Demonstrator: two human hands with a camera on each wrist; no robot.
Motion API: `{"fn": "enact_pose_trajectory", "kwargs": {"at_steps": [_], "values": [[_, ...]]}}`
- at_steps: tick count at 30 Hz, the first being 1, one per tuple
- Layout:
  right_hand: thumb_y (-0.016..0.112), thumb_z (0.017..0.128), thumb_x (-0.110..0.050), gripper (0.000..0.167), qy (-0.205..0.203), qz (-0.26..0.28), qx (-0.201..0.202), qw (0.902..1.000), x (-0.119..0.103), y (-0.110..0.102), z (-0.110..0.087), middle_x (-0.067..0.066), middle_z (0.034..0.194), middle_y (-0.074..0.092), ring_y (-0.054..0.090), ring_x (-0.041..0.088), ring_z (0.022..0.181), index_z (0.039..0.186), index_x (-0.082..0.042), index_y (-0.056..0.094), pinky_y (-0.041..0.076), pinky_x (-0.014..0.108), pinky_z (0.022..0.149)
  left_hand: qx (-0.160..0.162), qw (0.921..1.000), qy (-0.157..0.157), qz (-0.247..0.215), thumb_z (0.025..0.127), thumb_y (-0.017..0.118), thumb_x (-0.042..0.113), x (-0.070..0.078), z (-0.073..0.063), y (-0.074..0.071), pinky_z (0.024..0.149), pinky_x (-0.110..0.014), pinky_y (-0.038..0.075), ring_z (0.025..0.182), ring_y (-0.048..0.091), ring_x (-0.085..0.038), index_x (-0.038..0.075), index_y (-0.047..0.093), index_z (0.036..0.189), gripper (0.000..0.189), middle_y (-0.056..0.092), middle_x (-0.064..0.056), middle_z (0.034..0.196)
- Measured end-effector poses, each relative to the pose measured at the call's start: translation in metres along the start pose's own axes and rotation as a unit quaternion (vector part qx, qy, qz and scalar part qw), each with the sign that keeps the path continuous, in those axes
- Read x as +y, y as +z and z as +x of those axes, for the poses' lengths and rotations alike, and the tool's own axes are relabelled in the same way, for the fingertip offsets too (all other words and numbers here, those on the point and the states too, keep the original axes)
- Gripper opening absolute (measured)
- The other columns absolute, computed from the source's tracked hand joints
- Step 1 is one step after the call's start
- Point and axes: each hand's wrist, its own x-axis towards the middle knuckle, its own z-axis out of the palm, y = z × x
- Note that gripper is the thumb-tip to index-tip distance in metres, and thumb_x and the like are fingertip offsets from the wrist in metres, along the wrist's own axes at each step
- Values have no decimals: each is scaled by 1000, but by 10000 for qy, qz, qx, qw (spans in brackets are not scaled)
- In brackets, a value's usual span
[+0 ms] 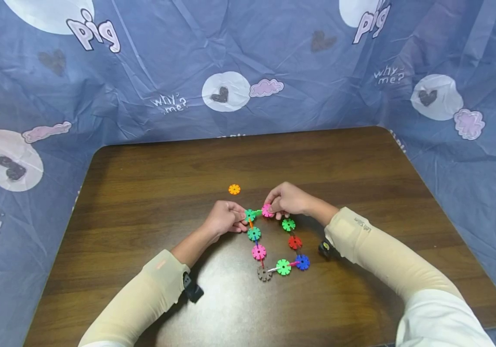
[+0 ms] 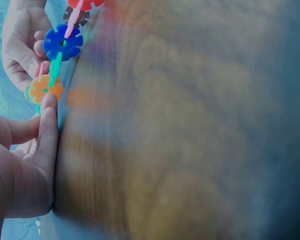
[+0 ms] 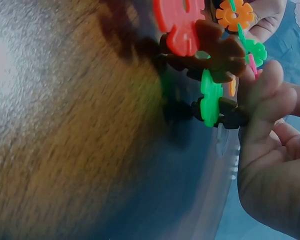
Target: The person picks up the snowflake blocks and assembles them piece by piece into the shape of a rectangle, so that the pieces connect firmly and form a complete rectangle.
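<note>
Notched plastic snowflake discs are slotted together into a roughly four-sided loop on the table. My left hand [image 1: 223, 220] pinches the teal disc [image 1: 249, 215] at the loop's far left corner. With its fingertips, my right hand [image 1: 292, 199] pinches a pink disc [image 1: 267, 210] on the far side; a light green disc [image 1: 258, 212], seen edge-on, lies between the two. Down the right side run a green disc [image 1: 288, 224], a red disc [image 1: 295, 242] and a blue disc [image 1: 302, 262]. In the left wrist view an orange disc [image 2: 46, 90] meets the left fingertips.
A loose orange disc [image 1: 234, 189] lies beyond the left hand. The brown wooden table [image 1: 143, 173] has rounded corners, and a blue printed cloth [image 1: 274, 48] hangs around its back and sides. Both forearms wear beige sleeves with small dark devices at the wrists.
</note>
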Motion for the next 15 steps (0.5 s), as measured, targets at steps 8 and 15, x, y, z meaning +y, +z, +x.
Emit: {"fn": "enact_pose_trajectory", "kwargs": {"at_steps": [8, 15], "values": [[57, 90, 11, 17, -83, 207, 42, 9997, -6, 3, 5, 13, 75, 71, 68, 15, 59, 98, 9, 71, 58, 26, 54, 83, 9999, 52, -88, 96, 58, -7, -3, 1, 1, 54, -24, 58, 59, 69, -17, -13, 63, 108, 14, 70, -15, 74], [60, 90, 10, 16, -237, -127, 247, 9993, -15, 5, 9, 10, 73, 71, 68, 15, 56, 95, 6, 74, 57, 28, 51, 221, 9995, 88, -220, 96, 56, -10, -3, 2, 3, 53, -24, 58, 57, 69, -16, -14, 63, 105, 12, 69, -16, 73]]}}
